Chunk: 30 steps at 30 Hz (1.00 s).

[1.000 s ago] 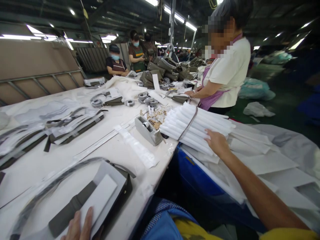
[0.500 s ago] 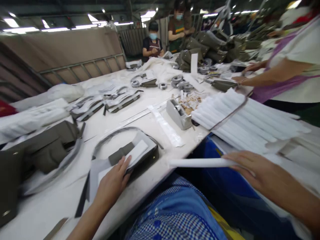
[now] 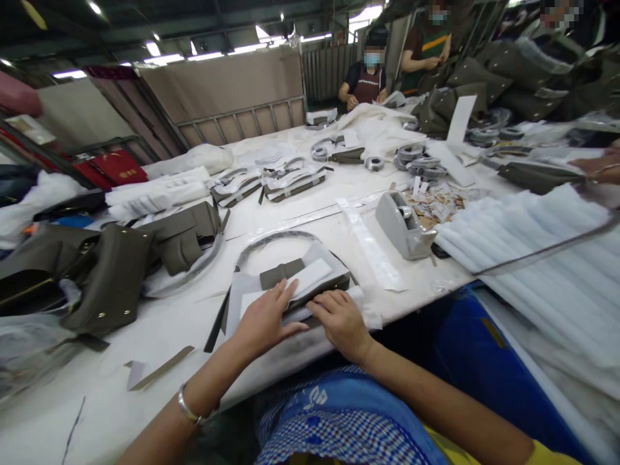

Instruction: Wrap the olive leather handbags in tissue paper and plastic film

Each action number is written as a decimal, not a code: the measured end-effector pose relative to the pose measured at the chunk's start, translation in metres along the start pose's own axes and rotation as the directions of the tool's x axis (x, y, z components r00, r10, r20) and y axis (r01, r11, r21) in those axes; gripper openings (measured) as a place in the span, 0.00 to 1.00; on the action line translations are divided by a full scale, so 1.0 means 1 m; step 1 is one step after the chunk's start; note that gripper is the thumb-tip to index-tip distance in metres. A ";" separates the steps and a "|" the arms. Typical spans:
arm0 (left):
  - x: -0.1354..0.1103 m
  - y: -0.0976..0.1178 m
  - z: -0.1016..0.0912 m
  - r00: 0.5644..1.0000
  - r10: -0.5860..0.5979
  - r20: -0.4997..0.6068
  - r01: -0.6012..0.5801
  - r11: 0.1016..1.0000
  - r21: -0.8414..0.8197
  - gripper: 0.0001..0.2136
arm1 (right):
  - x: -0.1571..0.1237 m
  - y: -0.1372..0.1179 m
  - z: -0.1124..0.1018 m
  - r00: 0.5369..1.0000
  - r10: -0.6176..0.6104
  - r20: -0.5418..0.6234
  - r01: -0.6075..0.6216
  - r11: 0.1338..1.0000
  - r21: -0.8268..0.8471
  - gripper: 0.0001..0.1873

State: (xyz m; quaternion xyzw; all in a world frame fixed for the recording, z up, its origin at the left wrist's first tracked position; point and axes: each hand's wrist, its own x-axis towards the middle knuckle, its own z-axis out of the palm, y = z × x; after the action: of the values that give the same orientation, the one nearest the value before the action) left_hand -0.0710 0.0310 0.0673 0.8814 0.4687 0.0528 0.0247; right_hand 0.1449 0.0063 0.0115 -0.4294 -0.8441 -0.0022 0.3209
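Observation:
A dark olive handbag [image 3: 329, 284] lies on its side on the white table, its strap [image 3: 278, 237] wrapped in grey and looped away from me. White padding [image 3: 310, 274] covers part of the bag. My left hand [image 3: 268, 316] rests on that padding, fingers stretched and thumb apart, gripping nothing. At the bag's near edge, my right hand [image 3: 343, 323] has its fingers bent over a white foam strip [image 3: 356, 294]. Most of the strip is hidden under the hand; one end sticks out on the right.
A grey tape dispenser [image 3: 404, 226] stands beyond the bag, near a flat clear-white strip [image 3: 372, 248]. White foam sheets [image 3: 533, 239] lie at right above a blue bin [image 3: 494, 368]. More olive bags [image 3: 116, 278] are at left. Co-workers stand across the table and at right.
My right hand has come left with the foam strip, from over the blue bin to the bag's near edge. My left hand stays on the bag. The view has swung left.

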 end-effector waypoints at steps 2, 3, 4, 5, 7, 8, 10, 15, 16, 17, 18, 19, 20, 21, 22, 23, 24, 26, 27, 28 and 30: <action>-0.002 -0.001 0.006 0.999 0.025 -0.033 -0.025 1.000 0.005 0.41 | -0.002 0.005 0.008 0.998 -0.024 -0.056 0.026 0.999 0.023 0.16; -0.004 -0.001 0.010 0.998 0.028 -0.056 -0.027 1.000 0.014 0.39 | -0.004 0.009 0.010 0.995 -0.054 -0.086 0.058 0.997 0.043 0.16; -0.005 0.000 0.015 0.996 0.024 -0.081 -0.022 0.999 0.027 0.37 | -0.006 0.013 0.009 0.988 -0.098 -0.118 0.106 0.992 0.069 0.16; -0.006 0.001 0.019 0.994 0.014 -0.104 -0.010 0.999 0.041 0.35 | -0.007 0.017 0.006 0.978 -0.146 -0.146 0.161 0.982 0.097 0.17; -0.007 0.004 0.026 0.989 -0.006 -0.146 0.015 0.998 0.061 0.33 | -0.007 0.024 -0.005 0.956 -0.232 -0.178 0.256 0.958 0.125 0.20; -0.008 0.006 0.028 0.987 -0.012 -0.162 0.023 0.998 0.066 0.32 | -0.005 0.027 -0.013 0.954 -0.250 -0.166 0.270 0.957 0.108 0.23; -0.010 0.010 0.031 0.984 -0.017 -0.180 0.030 0.997 0.073 0.31 | 0.002 0.034 -0.027 0.971 -0.227 -0.081 0.229 0.973 0.018 0.26; -0.008 0.021 0.029 0.986 -0.047 -0.161 0.064 0.993 0.104 0.31 | 0.015 0.057 -0.033 0.974 -0.204 0.103 0.212 0.974 -0.077 0.23; -0.006 0.025 0.028 0.987 -0.059 -0.152 0.076 0.990 0.114 0.30 | 0.014 0.061 -0.029 0.974 -0.210 0.087 0.215 0.975 -0.061 0.22; -0.004 0.030 0.027 0.987 -0.071 -0.143 0.090 0.988 0.126 0.29 | 0.012 0.064 -0.024 0.977 -0.205 0.061 0.208 0.977 -0.045 0.21; -0.001 0.035 0.026 0.987 -0.085 -0.135 0.104 0.985 0.137 0.27 | 0.011 0.065 -0.020 0.981 -0.192 0.034 0.194 0.981 -0.034 0.21; 0.002 0.040 0.026 0.987 -0.098 -0.129 0.116 0.983 0.145 0.25 | 0.009 0.066 -0.017 0.984 -0.177 0.014 0.177 0.984 -0.026 0.21; 0.005 0.045 0.027 0.986 -0.107 -0.126 0.125 0.981 0.151 0.23 | 0.007 0.065 -0.015 0.987 -0.162 0.003 0.162 0.987 -0.021 0.21; 0.007 0.048 0.028 0.986 -0.109 -0.127 0.128 0.980 0.153 0.22 | 0.006 0.063 -0.015 0.988 -0.151 0.004 0.151 0.988 -0.016 0.21; 0.009 0.051 0.030 0.985 -0.107 -0.133 0.128 0.980 0.153 0.21 | 0.005 0.061 -0.016 0.989 -0.145 0.010 0.145 0.989 -0.007 0.22; 0.009 0.052 0.033 0.984 -0.102 -0.144 0.124 0.980 0.155 0.21 | 0.003 0.058 -0.019 0.990 -0.142 0.012 0.142 0.990 0.009 0.22; 0.009 0.051 0.036 0.983 -0.094 -0.159 0.120 0.980 0.157 0.21 | 0.001 0.055 -0.023 0.992 -0.130 0.000 0.130 0.991 0.035 0.22; 0.007 0.049 0.042 0.979 -0.078 -0.190 0.109 0.981 0.162 0.23 | -0.007 0.048 -0.033 0.997 -0.041 -0.072 0.049 0.992 0.116 0.20; 0.006 0.047 0.044 0.976 -0.071 -0.204 0.105 0.981 0.164 0.23 | -0.012 0.045 -0.039 0.992 0.048 -0.116 -0.029 0.986 0.166 0.19; 0.005 0.046 0.046 0.975 -0.066 -0.214 0.103 0.981 0.165 0.23 | -0.019 0.043 -0.043 0.976 0.164 -0.145 -0.130 0.966 0.222 0.16; 0.003 0.044 0.049 0.970 -0.064 -0.233 0.104 0.980 0.167 0.23 | -0.032 0.040 -0.049 0.897 0.432 -0.098 -0.374 0.857 0.356 0.13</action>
State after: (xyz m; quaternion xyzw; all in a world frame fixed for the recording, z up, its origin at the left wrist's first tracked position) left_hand -0.0274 0.0094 0.0229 0.8477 0.5083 0.1095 -0.1056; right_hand 0.2136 -0.0053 0.0219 -0.5357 -0.6921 0.1680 0.4536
